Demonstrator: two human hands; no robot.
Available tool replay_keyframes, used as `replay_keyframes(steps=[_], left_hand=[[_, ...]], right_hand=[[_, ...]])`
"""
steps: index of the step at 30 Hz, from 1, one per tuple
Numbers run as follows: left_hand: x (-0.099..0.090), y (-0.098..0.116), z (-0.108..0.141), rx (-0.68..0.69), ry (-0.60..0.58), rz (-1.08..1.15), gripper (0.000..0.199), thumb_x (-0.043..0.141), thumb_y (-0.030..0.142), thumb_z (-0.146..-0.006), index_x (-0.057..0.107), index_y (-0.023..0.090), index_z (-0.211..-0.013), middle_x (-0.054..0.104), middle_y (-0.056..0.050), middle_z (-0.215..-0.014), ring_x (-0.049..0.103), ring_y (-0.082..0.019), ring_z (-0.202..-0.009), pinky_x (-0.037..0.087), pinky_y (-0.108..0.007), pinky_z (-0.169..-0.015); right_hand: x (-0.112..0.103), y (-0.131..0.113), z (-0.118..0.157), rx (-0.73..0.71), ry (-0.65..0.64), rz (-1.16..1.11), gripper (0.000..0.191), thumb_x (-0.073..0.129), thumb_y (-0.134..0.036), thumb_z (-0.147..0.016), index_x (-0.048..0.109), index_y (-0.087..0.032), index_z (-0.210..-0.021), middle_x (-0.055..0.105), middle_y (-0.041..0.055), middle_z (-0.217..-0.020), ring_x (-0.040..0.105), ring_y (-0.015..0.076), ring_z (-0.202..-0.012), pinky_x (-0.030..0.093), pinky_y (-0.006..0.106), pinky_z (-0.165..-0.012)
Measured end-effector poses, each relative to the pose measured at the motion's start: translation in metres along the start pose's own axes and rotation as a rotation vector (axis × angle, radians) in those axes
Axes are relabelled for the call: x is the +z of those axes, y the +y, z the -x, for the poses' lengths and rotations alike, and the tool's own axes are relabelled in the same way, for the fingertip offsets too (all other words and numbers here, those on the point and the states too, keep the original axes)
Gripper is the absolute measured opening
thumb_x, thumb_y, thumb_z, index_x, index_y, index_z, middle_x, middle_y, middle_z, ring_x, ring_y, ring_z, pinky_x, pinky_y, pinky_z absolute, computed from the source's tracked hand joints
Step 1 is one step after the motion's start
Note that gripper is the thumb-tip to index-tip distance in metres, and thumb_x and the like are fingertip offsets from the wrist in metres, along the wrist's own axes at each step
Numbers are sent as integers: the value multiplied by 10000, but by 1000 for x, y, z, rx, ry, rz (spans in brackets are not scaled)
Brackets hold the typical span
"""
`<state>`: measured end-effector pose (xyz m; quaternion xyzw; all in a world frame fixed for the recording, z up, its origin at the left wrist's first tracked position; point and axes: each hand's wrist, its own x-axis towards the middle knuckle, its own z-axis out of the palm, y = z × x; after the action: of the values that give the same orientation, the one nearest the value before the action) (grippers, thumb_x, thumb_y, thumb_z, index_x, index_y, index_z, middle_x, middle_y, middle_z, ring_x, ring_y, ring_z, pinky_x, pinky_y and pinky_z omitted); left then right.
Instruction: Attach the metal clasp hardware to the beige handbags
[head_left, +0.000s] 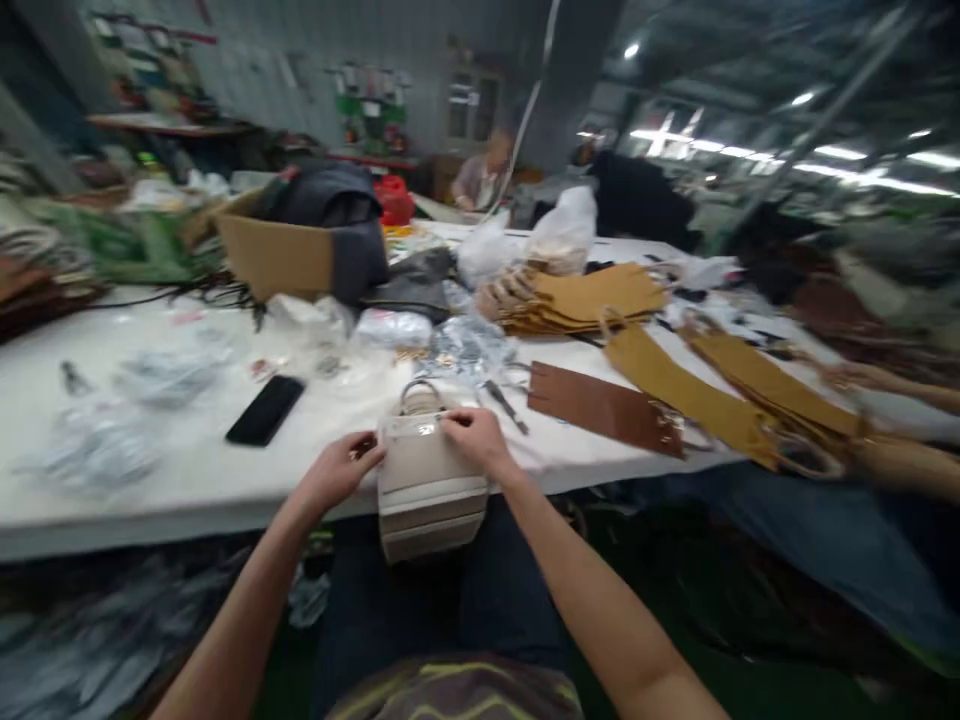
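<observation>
A small beige bag with a looped handle lies at the table's front edge, its lower part hanging over my lap. My left hand pinches at the bag's upper left edge, thumb and fingers close together. On the upper right side, near a shiny piece on the bag, my right hand has its fingers closed on the bag. A dark slim tool rests on the white table just beyond my right hand. To the left lies a black phone.
Brown and mustard leather pieces lie to the right, with a co-worker's arms beside them. Plastic bags lie at left. A cardboard box with dark cloth stands behind. Another person sits across the table.
</observation>
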<state>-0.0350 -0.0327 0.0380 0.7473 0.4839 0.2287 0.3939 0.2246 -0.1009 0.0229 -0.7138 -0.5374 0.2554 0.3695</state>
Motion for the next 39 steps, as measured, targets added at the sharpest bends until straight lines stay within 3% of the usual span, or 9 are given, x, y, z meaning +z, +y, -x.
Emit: replay_keyframes(steps=[3,9,14,17,21,25,29,35,39], left_hand=[[-4,-28,5,-20,0,118,575,730,369,-951,699,139,-1476,815,-145,-1282,769,-319,-1131,639,-460,-1062],[28,-32,-19,24,95,154,537,722,265,-913,761,128,-1431,776,-164,-1275,755,-288,-1059,621,-448,-1049],[24,-41,-16,32,86,241,495,738,239,-874,795,146,-1357,801,-115,-1228,747,-272,-1039,618,-407,-995],[22,-39,-18,-1,17,298,390,719,203,-853,827,135,-1221,833,-94,-1117,751,-268,-985,614,-366,-918],[31,-35,-30,-59,66,261,263,683,221,-873,822,115,-1070,823,-95,-980,724,-245,-877,561,-322,-806],[39,-37,-43,-86,141,82,215,630,267,-939,795,133,-908,761,-82,-839,669,-235,-810,497,-324,-763],[39,-42,-45,-68,126,49,179,644,258,-950,786,155,-913,761,-73,-864,684,-246,-842,508,-331,-799],[50,-41,-43,-100,313,-24,199,683,320,-1012,763,139,-1018,764,-155,-1118,712,-273,-1008,552,-365,-952],[34,-38,-40,-107,261,-62,210,684,327,-997,779,144,-960,794,-180,-1128,741,-297,-1041,570,-373,-946]], right_hand=[[13,-4,-3,3,31,-93,219,749,-335,-916,912,-200,-974,871,46,-932,785,255,-890,565,317,-823],[8,-29,8,-192,149,61,219,714,-331,-911,905,-222,-894,861,63,-901,731,228,-787,540,322,-790],[36,-45,17,-48,0,-2,209,711,-287,-880,890,-203,-811,818,38,-746,740,227,-714,518,301,-714],[36,-47,20,11,-61,82,323,700,-343,-951,850,-192,-708,775,51,-667,724,231,-675,475,311,-663],[27,-50,18,-214,21,198,293,685,-370,-1052,899,-211,-929,859,91,-971,775,265,-923,541,344,-855],[29,-51,3,-470,-84,411,295,802,-308,-1010,835,-191,-1279,787,147,-1273,686,315,-1228,535,401,-1060],[38,-47,-15,-573,-217,465,184,766,-266,-1054,804,-174,-1209,741,140,-1215,656,277,-1149,531,390,-1025],[44,-46,-24,-638,-254,429,102,757,-226,-1055,784,-173,-1137,733,119,-1186,659,258,-1101,523,361,-972],[49,-47,-28,-635,-239,459,108,739,-242,-1071,779,-152,-1116,739,131,-1191,674,258,-1080,528,356,-953]])
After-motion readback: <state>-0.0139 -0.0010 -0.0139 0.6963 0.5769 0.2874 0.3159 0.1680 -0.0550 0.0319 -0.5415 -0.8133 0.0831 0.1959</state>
